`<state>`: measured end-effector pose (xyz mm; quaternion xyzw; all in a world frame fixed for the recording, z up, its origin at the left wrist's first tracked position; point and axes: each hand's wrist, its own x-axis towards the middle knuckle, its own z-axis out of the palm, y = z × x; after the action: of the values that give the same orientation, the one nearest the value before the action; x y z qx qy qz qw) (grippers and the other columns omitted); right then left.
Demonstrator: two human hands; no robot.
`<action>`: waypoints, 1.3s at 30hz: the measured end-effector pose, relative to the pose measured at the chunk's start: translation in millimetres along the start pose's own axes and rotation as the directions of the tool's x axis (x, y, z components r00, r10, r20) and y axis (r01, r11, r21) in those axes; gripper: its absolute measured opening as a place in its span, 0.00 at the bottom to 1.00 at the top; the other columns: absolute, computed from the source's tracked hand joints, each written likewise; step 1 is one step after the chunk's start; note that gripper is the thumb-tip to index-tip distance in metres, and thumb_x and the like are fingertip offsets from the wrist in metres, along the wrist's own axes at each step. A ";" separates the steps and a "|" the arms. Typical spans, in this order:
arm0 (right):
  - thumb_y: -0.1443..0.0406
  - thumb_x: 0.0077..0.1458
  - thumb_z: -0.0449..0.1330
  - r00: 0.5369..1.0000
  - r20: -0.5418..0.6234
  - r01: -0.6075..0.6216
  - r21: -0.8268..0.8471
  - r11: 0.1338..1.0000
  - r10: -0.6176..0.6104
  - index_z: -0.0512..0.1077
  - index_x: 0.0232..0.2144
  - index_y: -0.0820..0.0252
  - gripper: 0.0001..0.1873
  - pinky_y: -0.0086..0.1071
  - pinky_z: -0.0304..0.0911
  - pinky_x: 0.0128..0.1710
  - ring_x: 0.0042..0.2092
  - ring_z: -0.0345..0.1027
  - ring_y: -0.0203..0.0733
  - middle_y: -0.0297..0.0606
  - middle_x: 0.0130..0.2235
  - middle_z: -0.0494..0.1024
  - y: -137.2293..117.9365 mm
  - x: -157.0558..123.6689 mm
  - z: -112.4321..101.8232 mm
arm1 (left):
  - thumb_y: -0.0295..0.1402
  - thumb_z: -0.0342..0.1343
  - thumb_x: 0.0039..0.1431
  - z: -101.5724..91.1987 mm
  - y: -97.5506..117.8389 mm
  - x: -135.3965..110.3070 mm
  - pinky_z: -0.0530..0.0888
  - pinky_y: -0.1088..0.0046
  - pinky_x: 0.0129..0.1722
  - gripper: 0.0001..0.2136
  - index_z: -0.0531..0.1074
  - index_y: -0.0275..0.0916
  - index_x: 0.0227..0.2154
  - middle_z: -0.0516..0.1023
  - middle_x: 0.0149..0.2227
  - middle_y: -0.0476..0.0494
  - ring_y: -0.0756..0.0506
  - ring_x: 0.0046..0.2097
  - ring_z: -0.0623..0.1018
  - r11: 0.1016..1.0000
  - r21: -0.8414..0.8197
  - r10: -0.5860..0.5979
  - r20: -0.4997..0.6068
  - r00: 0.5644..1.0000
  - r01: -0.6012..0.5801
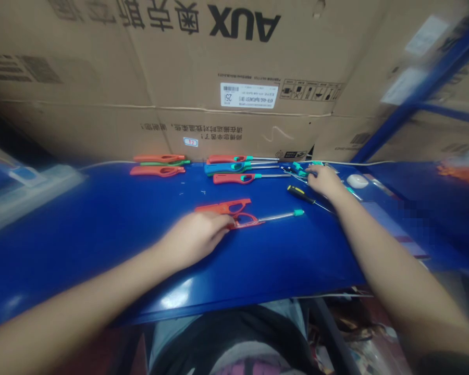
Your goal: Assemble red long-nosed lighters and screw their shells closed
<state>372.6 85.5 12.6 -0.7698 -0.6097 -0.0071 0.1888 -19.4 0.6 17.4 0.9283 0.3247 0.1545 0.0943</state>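
My left hand is closed on the near edge of an opened orange-red stick lighter, whose metal tube ends in a teal tip. Right behind it lies an orange casing half with a trigger loop. My right hand reaches to the far right, its fingers curled down at a pile of small teal parts; what they pinch, if anything, is hidden. A black and yellow screwdriver lies just left of that wrist.
Assembled red and blue lighters lie at the back of the blue table. Orange and green casings are stacked farther left. A large cardboard box stands behind. At right are a white round object and a blue metal post.
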 end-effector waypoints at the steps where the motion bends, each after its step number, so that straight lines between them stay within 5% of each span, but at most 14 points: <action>1: 0.72 0.52 0.55 1.000 0.009 -0.019 -0.002 1.000 0.019 0.81 0.46 0.66 0.21 0.44 0.66 0.58 0.55 0.74 0.55 0.51 0.53 0.80 1.3 0.3 0.3 | 0.29 0.52 0.67 0.2 -0.9 0.2 0.79 0.64 0.46 0.11 0.77 0.43 0.49 0.83 0.45 0.43 0.42 0.45 0.83 0.999 -0.031 0.013 -0.009 1.000 -0.013; 5: 0.70 0.52 0.57 0.997 0.016 -0.069 0.001 0.998 0.069 0.81 0.43 0.63 0.17 0.39 0.69 0.48 0.44 0.77 0.51 0.47 0.43 0.83 3.0 0.9 1.3 | 0.26 0.53 0.64 1.3 -2.7 1.4 0.77 0.63 0.51 0.13 0.76 0.42 0.49 0.81 0.49 0.42 0.42 0.50 0.80 0.994 -0.102 0.030 -0.040 0.999 -0.034; 15: 0.66 0.53 0.61 0.996 0.015 -0.086 0.091 0.992 0.085 0.79 0.30 0.62 0.07 0.35 0.67 0.40 0.38 0.75 0.45 0.45 0.37 0.83 0.1 1.8 2.1 | 0.29 0.53 0.66 6.0 -3.6 1.9 0.77 0.61 0.53 0.11 0.76 0.41 0.47 0.79 0.50 0.41 0.41 0.52 0.78 0.995 -0.075 0.066 -0.048 0.997 -0.069; 39: 0.70 0.52 0.57 0.984 -0.153 0.113 0.109 0.988 -0.096 0.72 0.25 0.58 0.06 0.43 0.66 0.51 0.45 0.73 0.53 0.47 0.38 0.81 1.8 4.8 15.5 | 0.30 0.56 0.67 13.5 -9.3 3.7 0.77 0.64 0.49 0.06 0.79 0.42 0.41 0.80 0.48 0.44 0.43 0.49 0.79 0.992 -0.079 0.090 -0.142 0.986 -0.101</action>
<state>372.1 94.3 -1.1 -0.7218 -0.6330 -0.0379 0.2772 -17.3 9.0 3.0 0.9250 0.2786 0.2364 0.1039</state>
